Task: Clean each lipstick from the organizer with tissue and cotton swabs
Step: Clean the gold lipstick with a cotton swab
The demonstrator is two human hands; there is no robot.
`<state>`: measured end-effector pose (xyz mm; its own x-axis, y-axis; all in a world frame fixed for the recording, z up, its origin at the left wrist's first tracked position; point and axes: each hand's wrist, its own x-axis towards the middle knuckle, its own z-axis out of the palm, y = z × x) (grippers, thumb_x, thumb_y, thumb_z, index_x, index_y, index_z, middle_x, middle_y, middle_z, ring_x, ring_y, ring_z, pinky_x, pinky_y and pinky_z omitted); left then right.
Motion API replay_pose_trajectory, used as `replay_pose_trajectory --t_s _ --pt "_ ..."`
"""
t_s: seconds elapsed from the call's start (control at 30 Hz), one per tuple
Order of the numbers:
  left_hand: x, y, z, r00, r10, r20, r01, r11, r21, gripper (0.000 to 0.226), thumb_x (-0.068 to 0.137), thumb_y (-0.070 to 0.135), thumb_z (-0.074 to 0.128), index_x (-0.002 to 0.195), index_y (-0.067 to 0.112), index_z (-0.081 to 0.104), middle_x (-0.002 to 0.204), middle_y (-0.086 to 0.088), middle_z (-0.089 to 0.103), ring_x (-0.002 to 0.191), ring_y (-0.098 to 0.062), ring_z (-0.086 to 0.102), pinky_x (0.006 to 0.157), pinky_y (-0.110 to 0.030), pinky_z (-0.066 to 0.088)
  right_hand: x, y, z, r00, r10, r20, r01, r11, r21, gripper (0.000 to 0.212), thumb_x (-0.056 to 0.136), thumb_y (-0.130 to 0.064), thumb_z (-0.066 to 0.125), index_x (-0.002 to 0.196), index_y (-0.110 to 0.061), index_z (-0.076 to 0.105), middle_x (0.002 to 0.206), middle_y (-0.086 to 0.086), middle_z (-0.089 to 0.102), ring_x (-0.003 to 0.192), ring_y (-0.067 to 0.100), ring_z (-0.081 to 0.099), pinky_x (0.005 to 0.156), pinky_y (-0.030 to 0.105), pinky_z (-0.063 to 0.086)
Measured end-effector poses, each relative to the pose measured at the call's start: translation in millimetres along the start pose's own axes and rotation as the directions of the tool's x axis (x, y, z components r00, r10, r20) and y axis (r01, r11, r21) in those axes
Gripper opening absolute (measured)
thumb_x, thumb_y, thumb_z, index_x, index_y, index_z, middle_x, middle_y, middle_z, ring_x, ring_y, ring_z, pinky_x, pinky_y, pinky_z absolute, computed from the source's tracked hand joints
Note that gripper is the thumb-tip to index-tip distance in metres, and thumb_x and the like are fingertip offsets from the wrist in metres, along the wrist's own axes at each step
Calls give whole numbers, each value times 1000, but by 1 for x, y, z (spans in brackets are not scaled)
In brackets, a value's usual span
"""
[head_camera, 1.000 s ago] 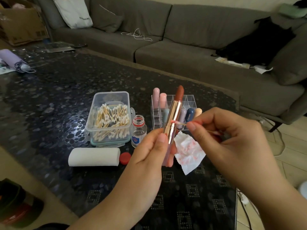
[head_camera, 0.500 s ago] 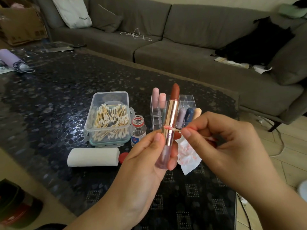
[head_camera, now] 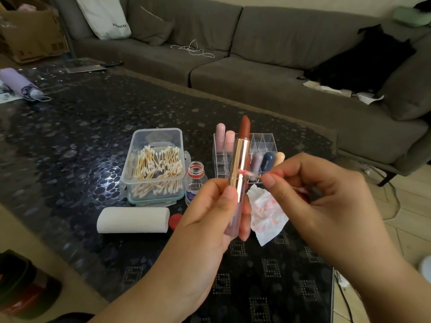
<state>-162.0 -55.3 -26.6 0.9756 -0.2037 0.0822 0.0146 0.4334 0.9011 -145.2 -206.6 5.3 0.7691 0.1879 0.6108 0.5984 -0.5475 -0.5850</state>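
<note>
Nearest the wearer, the left hand [head_camera: 217, 213] grips the lipstick [head_camera: 239, 173] by its clear lower case, thumb in front and fingers curled behind, holding it upright with the brown-red stick fully extended. The right hand [head_camera: 321, 194] pinches a cotton swab [head_camera: 253, 174] between thumb and forefinger; its pink-stained tip touches the gold barrel at the seam where the barrel meets the collar.

Judgement: the step in hand is swabbing residue from that groove on this one lipstick. The next move likely calls for turning the tube in the left hand's fingers so the swab tip can follow the seam round, keeping the tip clear of the exposed stick above.

On the table [head_camera: 70, 141] just behind the hands lies a crumpled tissue [head_camera: 265, 215] marked with pink smears. To the left lie a white tissue roll [head_camera: 133, 219] and a red cap [head_camera: 175, 221], with an open small bottle [head_camera: 194, 180] behind them.

Further back, a clear box of cotton swabs [head_camera: 155, 166] stands left of the clear organizer [head_camera: 263, 142], which holds several capped lipsticks; some compartments look vacant. How many have been cleaned cannot be told.

Beyond stands a grey sofa [head_camera: 256, 66].
</note>
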Motion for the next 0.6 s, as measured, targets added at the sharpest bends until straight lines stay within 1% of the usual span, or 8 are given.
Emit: replay_pose_trajectory --t_s 0.1,0.13,0.2,0.27,0.37,0.43,0.53,0.6 --pt "1 -2 0 999 48 -1 -48 998 51 26 83 31 50 96 10 58 71 0 63 58 -13 54 57 -23 45 0 -1 1 998 -23 56 24 1000 -6 18 84 -37 58 72 -24 64 53 -4 56 47 15 48 58 6 36" --pt "1 -3 0 998 60 -2 -60 996 73 27 82 31 51 98 9 55 72 0 64 56 -13 54 55 -22 45 0 -1 1 999 -18 51 19 1000 -11 18 84 -37 58 72 -24 64 54 -4 57 47 15 49 57 7 36" --pt "2 -3 1 997 77 -11 -75 989 125 26 81 32 54 99 13 51 70 3 62 52 -10 50 52 -21 44 0 0 0 1000 3 7 -3 1000 -14 20 83 -40 59 72 -24 63 53 1 56 49 18 49 53 14 38" --pt "1 -3 1 996 77 -36 -72 990 123 21 80 33 55 95 18 52 67 5 57 51 -9 45 51 -21 42 1 -1 2 1000 8 -15 -8 1000 -5 20 83 -40 59 73 -24 63 53 2 56 49 18 49 51 16 38" --pt "0 -3 0 998 47 -35 -44 996 81 17 83 37 47 87 26 58 66 4 56 55 -12 44 59 -31 38 0 -2 4 999 -17 43 17 1000 -8 19 83 -39 58 72 -25 63 51 -1 52 46 15 46 54 7 35" --pt "0 -4 -1 998 56 -32 -53 994 94 18 84 35 44 87 29 61 69 3 59 59 -14 45 65 -34 36 0 -2 2 999 -13 51 15 999 -32 19 83 -40 57 72 -26 63 50 0 52 46 16 46 55 8 35" --pt "1 -7 -2 994 93 -57 -85 989 123 15 83 31 48 92 29 61 80 2 65 66 -14 52 68 -29 45 1 -1 1 1000 15 -10 -16 998 -56 22 83 -42 56 73 -25 64 52 2 55 50 21 49 53 18 39" --pt "3 -9 0 991 119 -68 -107 982 157 15 87 31 57 100 24 58 86 3 68 71 -10 59 69 -23 50 0 -1 3 1000 6 -10 -6 998 -60 21 83 -41 57 73 -25 65 52 -1 55 50 19 50 53 16 38"
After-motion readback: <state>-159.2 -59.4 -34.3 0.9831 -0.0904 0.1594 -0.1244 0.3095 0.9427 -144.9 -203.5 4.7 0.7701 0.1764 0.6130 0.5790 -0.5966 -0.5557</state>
